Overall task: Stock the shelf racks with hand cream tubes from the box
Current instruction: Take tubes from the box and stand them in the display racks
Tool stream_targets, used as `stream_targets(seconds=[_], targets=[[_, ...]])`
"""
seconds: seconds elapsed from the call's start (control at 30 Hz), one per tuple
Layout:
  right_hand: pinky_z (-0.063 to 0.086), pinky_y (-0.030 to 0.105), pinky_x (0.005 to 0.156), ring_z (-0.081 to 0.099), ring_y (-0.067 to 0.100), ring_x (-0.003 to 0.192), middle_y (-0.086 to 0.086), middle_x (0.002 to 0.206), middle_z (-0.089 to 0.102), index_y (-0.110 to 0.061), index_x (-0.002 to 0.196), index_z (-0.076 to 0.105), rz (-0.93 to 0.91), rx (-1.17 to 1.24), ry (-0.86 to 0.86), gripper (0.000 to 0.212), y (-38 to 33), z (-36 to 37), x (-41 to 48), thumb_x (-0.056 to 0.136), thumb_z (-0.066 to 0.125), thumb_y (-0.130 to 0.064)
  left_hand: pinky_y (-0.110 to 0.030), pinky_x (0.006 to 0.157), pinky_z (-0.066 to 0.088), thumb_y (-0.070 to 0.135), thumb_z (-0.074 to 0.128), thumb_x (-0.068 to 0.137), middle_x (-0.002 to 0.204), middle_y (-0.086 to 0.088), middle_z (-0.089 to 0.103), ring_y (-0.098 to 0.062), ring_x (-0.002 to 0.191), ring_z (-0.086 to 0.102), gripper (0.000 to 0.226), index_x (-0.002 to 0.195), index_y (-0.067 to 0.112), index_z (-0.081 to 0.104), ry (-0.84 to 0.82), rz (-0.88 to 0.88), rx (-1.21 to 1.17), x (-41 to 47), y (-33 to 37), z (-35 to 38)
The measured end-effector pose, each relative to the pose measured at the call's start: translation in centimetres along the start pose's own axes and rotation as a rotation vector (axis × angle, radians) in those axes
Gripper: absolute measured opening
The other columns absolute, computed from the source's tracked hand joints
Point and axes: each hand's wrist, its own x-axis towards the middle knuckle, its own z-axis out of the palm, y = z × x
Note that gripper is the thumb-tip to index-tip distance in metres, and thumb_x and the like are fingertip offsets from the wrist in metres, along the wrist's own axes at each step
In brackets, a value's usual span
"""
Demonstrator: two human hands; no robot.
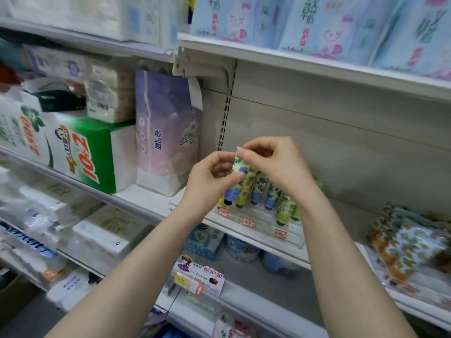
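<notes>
Two bare forearms (146, 264) stretched toward the shelf (346, 211). At their ends, the left hand (210, 176) pinched the middle of a blue-flowered tube (240, 167), and the right hand (275, 164) pinched its flat top end. It stood cap down at the left end of a clear rack (258, 223). Just beside it, more tubes (271, 196) leaned in a row. Patterned packs (410, 242) lay farther right.

You face white store shelving (80, 185) with a beige back panel (341, 147) and a slotted upright (225, 118). Purple tissue pack (168, 132) and green-white pack (97, 152) stand on your left; blue packs (317, 20) line the top shelf (366, 78).
</notes>
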Motion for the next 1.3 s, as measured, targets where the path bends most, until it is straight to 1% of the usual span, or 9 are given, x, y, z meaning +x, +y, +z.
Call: stream_targets(seconds=[0.07,0.17,0.27,0.37,0.47,0.57,0.83,1.0,1.3], targets=[[0.056,0.038,0.080,0.068,0.006,0.078,-0.010,0.075,0.073,-0.028,0.082,0.076,0.012,-0.042,-0.018,0.013,0.6,-0.8,0.4,0.078,0.074,-0.040,-0.013,0.072,0.049,0.005,0.078,0.076,0.083,0.004,0.066,0.000,0.076,0.060,0.033,0.107,0.011,0.068,-0.013,0.020,0.054,0.1,0.3,1.0],[0.055,0.040,0.081,0.067,0.010,0.077,-0.009,0.072,0.072,-0.027,0.077,0.075,0.033,-0.077,-0.018,0.011,1.5,-2.2,0.4,0.076,0.076,-0.038,-0.011,0.071,0.049,0.010,0.077,0.078,0.087,0.010,0.071,-0.001,0.078,0.064,0.027,0.104,0.016,0.071,-0.022,0.103,0.144,0.2,0.4,2.1],[0.053,0.032,0.076,0.065,0.009,0.076,-0.009,0.070,0.071,-0.027,0.075,0.074,0.082,-0.141,0.009,0.010,2.3,-3.6,0.2,0.076,0.079,-0.036,-0.019,0.078,0.053,0.014,0.072,0.083,0.093,0.011,0.071,-0.004,0.085,0.067,0.017,0.099,0.019,0.072,0.049,0.256,0.288,0.4,0.2,2.2],[0.049,0.025,0.073,0.064,0.006,0.075,-0.014,0.070,0.070,-0.030,0.077,0.074,0.112,-0.243,0.031,0.005,2.8,-4.3,0.0,0.079,0.076,-0.035,-0.024,0.087,0.046,0.022,0.070,0.085,0.101,0.012,0.068,-0.010,0.096,0.061,0.015,0.100,0.024,0.073,0.128,0.419,0.610,0.9,-0.2,2.0],[0.044,0.021,0.074,0.060,-0.001,0.078,-0.017,0.075,0.068,-0.029,0.085,0.076,0.132,-0.295,0.023,0.006,2.6,-4.2,-0.4,0.083,0.073,-0.033,-0.022,0.088,0.036,0.027,0.068,0.087,0.108,0.007,0.067,-0.017,0.106,0.054,0.020,0.106,0.023,0.073,0.116,0.425,0.787,1.5,-0.7,1.9],[0.039,0.018,0.073,0.059,0.000,0.077,-0.014,0.079,0.069,-0.028,0.090,0.077,0.142,-0.332,0.008,0.010,2.5,-3.4,-0.6,0.084,0.072,-0.035,-0.027,0.091,0.038,0.028,0.066,0.088,0.110,0.004,0.067,-0.021,0.110,0.052,0.024,0.110,0.019,0.072,0.080,0.440,0.876,1.8,-1.4,1.8],[0.043,0.020,0.077,0.064,0.008,0.084,-0.009,0.092,0.073,-0.026,0.093,0.077,0.131,-0.405,-0.021,0.014,3.2,-1.3,-0.1,0.084,0.073,-0.035,-0.025,0.091,0.037,0.024,0.068,0.087,0.108,0.002,0.067,-0.022,0.110,0.052,0.023,0.109,0.017,0.073,0.076,0.438,0.916,2.1,-2.4,1.1],[0.052,0.030,0.087,0.063,0.011,0.092,-0.008,0.100,0.072,-0.029,0.093,0.077,0.114,-0.472,-0.035,0.013,4.4,-0.6,0.1,0.084,0.072,-0.037,-0.025,0.091,0.037,0.024,0.067,0.087,0.108,0.002,0.067,-0.021,0.111,0.051,0.023,0.109,0.017,0.073,0.069,0.425,0.913,2.1,-2.5,1.1],[0.053,0.036,0.089,0.061,0.012,0.098,-0.007,0.103,0.068,-0.035,0.092,0.075,0.137,-0.485,-0.039,0.012,4.9,-0.3,0.1,0.082,0.072,-0.041,-0.026,0.092,0.037,0.027,0.068,0.087,0.110,0.002,0.067,-0.021,0.112,0.051,0.028,0.112,0.018,0.071,0.043,0.406,0.897,1.8,-2.8,1.2]])
